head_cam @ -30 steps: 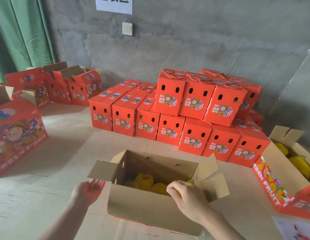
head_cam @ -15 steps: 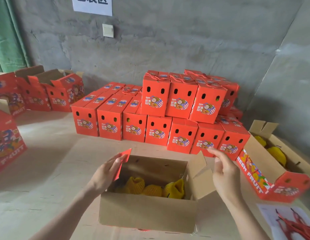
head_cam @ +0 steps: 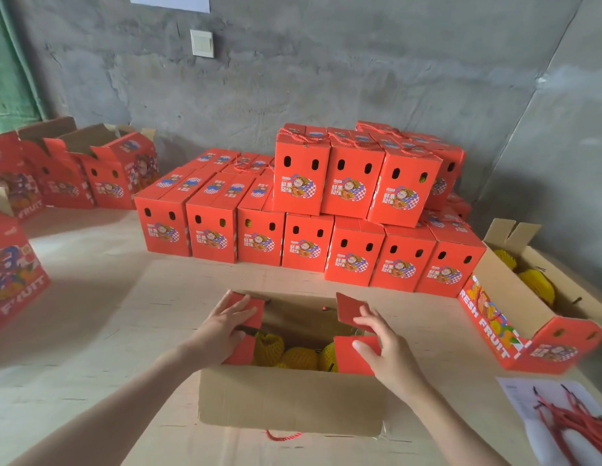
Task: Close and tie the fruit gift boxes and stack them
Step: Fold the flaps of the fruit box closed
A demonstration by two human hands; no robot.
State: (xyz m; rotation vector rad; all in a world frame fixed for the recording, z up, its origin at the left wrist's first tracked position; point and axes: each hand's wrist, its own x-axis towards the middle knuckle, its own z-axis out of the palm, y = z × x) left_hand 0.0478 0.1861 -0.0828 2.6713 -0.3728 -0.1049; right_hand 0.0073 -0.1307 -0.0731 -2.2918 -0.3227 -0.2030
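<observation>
Pressing open-fingered left hand [head_cam: 222, 331] and right hand [head_cam: 385, 348] onto stiff, light red cardboard flaps [head_cam: 348, 309] of fruit-filled brown box [head_cam: 289, 395]; probably heavy underneath.

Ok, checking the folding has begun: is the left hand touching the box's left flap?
Touching. Head view: the left hand lies on the left flap, fingers over it.

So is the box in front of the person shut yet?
The box is partly open: left hand and right hand press its red flaps inward, yet yellow fruit shows between them.
</observation>
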